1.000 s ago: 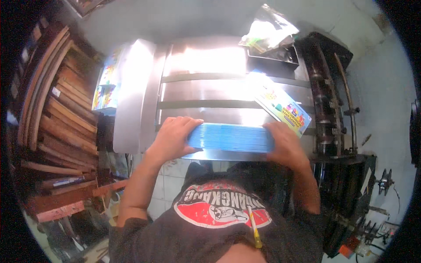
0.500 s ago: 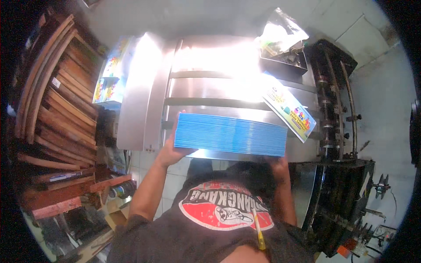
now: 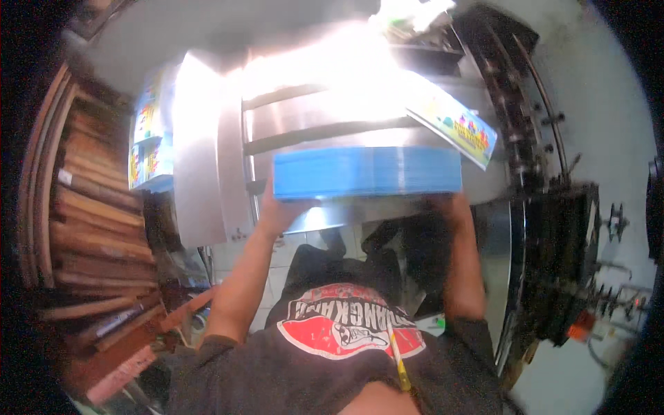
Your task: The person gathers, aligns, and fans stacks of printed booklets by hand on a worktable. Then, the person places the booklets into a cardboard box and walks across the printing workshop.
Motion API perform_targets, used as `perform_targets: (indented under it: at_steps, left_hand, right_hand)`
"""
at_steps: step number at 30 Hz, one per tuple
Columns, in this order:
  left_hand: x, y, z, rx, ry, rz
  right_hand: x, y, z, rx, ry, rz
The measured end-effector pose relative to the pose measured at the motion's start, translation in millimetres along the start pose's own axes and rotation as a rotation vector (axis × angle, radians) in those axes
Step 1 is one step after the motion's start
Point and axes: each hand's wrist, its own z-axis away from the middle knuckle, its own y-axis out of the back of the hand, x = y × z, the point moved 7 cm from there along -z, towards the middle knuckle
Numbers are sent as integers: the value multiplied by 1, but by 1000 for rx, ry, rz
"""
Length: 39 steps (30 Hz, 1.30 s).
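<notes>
1. Blue stack [image 3: 366, 173]: many thin, flat layers piled evenly, lying crosswise in front of the person, at the near side of the metal table [image 3: 294, 114]. From where I stand, I cannot tell whether it touches the tabletop.
2. Left hand [image 3: 278, 213]: grasps the stack at its left end, low at the near corner; the fingers are mostly hidden by the stack.
3. Right hand [image 3: 449, 207]: grasps the opposite end, likewise low at the near corner; it is blurred and its fingers are partly concealed.
4. Printed card [image 3: 460, 128]: colourful, lying aslant on the table, its lower end just beside the stack's right end.
5. Black box [image 3: 432, 61]: toward the table's far right, with a clear plastic bag [image 3: 408, 17] above it.
6. Printed packs [image 3: 149, 135]: bright, beside the table's left panel.
7. Wooden boards [image 3: 104, 200]: racked farther left.
8. Yellow-and-white pencil-like stick [image 3: 398, 360]: against the person's dark shirt [image 3: 332, 373].
</notes>
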Motion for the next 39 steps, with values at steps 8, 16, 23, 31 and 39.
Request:
perform_targets:
  at_steps: [8, 16, 23, 31, 39]
  left_hand:
    - [9, 19, 8, 57, 89, 23]
    - [-40, -39, 190, -423, 511, -120]
    - [25, -106, 235, -854, 172, -645]
    - [17, -186, 231, -1490, -307, -1130]
    - [-201, -181, 143, -1733, -66, -1300]
  right_hand:
    - [1, -20, 64, 144, 160, -56]
    - [225, -130, 319, 285, -481, -431]
    - [256, -161, 483, 532, -298, -301]
    - [184, -241, 359, -25, -143, -196]
    - [282, -409, 244, 129, -451, -749]
